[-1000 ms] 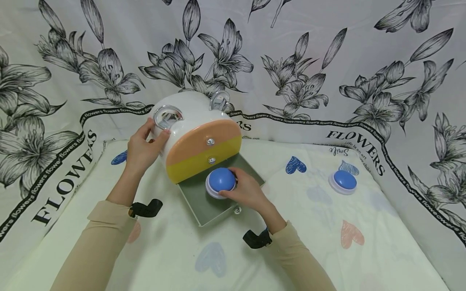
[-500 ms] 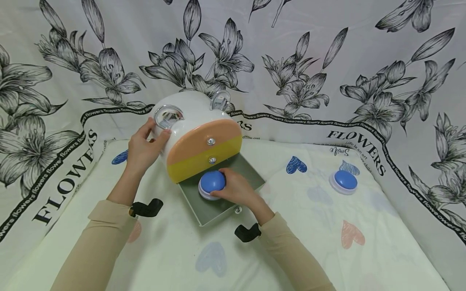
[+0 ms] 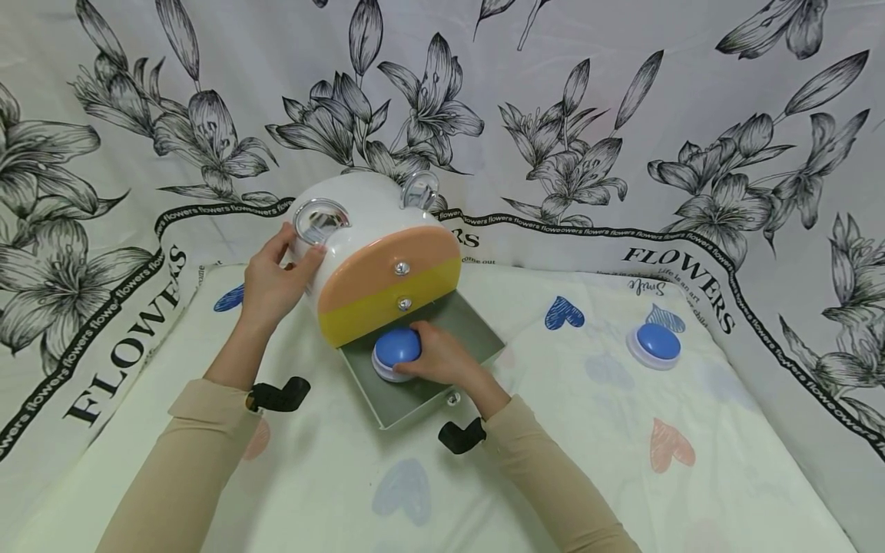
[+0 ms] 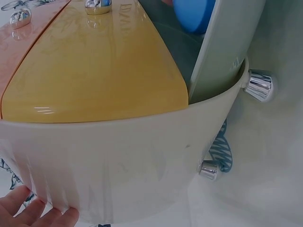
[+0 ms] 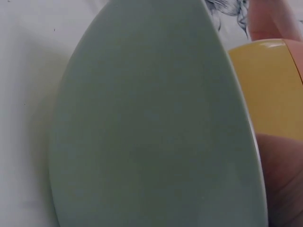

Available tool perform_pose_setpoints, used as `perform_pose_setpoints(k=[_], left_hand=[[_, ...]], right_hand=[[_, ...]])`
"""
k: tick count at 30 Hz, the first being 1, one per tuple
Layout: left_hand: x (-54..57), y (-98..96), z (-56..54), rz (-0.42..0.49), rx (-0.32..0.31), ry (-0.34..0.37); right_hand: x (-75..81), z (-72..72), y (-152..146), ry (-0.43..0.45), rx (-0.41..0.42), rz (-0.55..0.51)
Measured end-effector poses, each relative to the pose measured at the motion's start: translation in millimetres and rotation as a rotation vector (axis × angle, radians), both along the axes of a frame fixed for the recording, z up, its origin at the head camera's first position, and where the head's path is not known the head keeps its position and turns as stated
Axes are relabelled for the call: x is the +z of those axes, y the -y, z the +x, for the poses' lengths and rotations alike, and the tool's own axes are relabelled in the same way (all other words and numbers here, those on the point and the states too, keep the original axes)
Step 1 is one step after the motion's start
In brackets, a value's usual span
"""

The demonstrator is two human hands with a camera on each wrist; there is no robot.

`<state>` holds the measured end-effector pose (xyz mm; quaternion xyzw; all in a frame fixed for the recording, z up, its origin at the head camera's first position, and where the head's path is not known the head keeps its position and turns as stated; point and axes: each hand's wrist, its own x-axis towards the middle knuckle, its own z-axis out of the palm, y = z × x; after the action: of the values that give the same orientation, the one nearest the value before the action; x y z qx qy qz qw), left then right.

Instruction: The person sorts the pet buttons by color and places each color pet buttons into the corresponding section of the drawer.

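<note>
A rounded white drawer box (image 3: 359, 196) has an orange drawer front (image 3: 373, 269) and a yellow one, each with a chrome knob. Below them, the grey-green bottom drawer (image 3: 442, 307) is pulled out. Inside that drawer, my right hand (image 3: 442, 357) grips a round blue-domed button (image 3: 399, 347) with a white base between thumb and fingers. My left hand (image 3: 273, 288) touches the box's left side beside a chrome ring; its fingertips (image 4: 68, 216) lie against the white shell. The drawer's front (image 5: 147, 118) fills most of the right wrist view and hides the button there.
A second blue-domed button (image 3: 657, 342) sits to the right on the heart-printed cloth (image 3: 525, 476). Behind the box hangs a flower-printed curtain (image 3: 553, 46). Chrome feet (image 4: 259, 85) stick out from the box's underside.
Inside the pulled-out drawer, my right hand has slid the blue-domed button leftward, close to the drawer's left wall. The left hand and the box stay in place.
</note>
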<state>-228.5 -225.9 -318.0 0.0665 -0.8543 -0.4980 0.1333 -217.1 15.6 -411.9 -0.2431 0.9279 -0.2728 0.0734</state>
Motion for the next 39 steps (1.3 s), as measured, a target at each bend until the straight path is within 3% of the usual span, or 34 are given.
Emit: perform_pose_setpoints(k=[17, 23, 30, 39], left_hand=[[-0.7, 0.3, 0.1, 0.004, -0.005, -0.014], [-1.1, 0.4, 0.1, 0.013, -0.009, -0.014], [-1.1, 0.5, 0.6, 0.011, -0.013, -0.015], [-1.4, 0.5, 0.1, 0.008, -0.014, -0.016]], right_hand=[[-0.9, -0.3, -1.3, 0.013, 0.076, 0.086], [-2.6, 0.0, -3.4, -0.015, 0.106, 0.061], [6.0, 6.4, -7.1, 0.01, 0.042, 0.041], [12.0, 15.2, -31.4, -0.129, 0.005, -0.083]])
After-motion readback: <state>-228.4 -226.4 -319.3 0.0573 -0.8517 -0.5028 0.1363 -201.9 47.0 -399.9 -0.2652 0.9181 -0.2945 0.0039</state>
